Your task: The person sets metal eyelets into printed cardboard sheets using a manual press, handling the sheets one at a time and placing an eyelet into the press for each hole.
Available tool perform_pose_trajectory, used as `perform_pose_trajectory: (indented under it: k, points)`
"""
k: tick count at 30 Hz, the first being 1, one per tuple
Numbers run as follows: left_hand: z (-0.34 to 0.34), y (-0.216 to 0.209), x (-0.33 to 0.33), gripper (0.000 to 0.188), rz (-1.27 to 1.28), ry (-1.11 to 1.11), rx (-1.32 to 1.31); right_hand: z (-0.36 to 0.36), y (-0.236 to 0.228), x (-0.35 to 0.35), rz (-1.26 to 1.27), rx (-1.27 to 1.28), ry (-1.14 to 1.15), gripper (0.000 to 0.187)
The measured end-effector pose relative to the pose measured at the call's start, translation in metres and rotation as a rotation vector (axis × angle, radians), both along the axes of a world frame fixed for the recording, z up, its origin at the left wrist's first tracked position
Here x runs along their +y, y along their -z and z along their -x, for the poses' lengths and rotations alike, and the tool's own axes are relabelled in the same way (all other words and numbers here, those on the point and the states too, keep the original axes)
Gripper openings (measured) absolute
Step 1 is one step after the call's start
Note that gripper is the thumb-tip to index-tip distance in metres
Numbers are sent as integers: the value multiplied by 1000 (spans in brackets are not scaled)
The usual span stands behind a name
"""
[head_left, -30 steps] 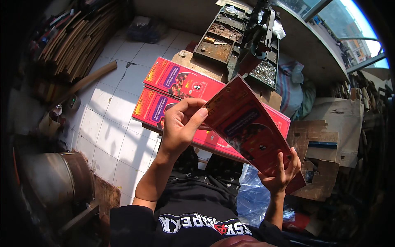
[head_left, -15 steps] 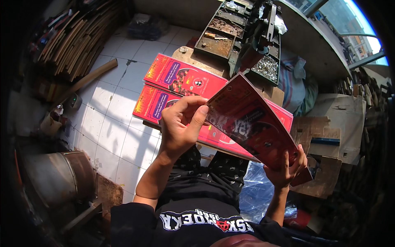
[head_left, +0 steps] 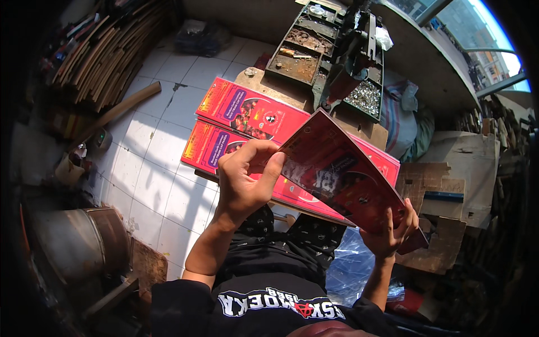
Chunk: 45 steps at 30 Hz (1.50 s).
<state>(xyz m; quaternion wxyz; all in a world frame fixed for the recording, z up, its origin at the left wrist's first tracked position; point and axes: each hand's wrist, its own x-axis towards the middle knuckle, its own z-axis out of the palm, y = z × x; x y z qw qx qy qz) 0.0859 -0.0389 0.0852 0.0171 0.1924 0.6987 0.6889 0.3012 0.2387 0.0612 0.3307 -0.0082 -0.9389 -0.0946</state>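
A long, glossy red printed board (head_left: pixel 351 174) is held up at a slant between both hands, its surface mirroring my shirt. My left hand (head_left: pixel 247 177) pinches its left edge between thumb and fingers. My right hand (head_left: pixel 391 230) grips its near right end, fingers spread against the face. Two stacks of matching red boards lie flat beneath, an upper one (head_left: pixel 281 118) and a nearer one (head_left: pixel 205 146), partly hidden by my left hand and the held board. The held board's far corner appears just below the head of a black metal press (head_left: pixel 343 84).
Beside the press are a compartmented tray (head_left: pixel 295 59) of small scraps and a bin of shiny metal bits (head_left: pixel 364 98). Wooden strips (head_left: pixel 104 53) are stacked far left, a metal drum (head_left: pixel 70 241) stands near left, and cardboard pieces (head_left: pixel 460 151) lie right.
The held board's far corner has dropped slightly nearer to me and moved right. Both hands keep their hold on it. The stacked boards have not visibly moved.
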Motion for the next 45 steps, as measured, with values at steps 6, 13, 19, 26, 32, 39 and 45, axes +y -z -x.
perform_pose_trajectory:
  k: [6,13,19,26,32,39,45]
  points:
    - [0,1,0,11,12,-14,-22,-8,4,3,65,-89,-19,82]
    - [4,7,-1,13,102,-2,-25,-6,3,1,109,-167,-13,87]
    - [5,35,-4,28,-18,-194,128,9,8,-3,195,-208,14,89]
    - [-39,79,-23,23,3,-154,-35,57,7,-11,257,-344,-33,94]
    - [-64,83,-26,14,16,-123,-57,120,-3,-41,285,-376,-160,93]
    - [-72,84,-29,10,-7,-86,-96,183,-7,-56,197,-480,-165,87]
    - [-78,68,-31,13,55,52,-10,159,21,-50,337,-512,-66,66]
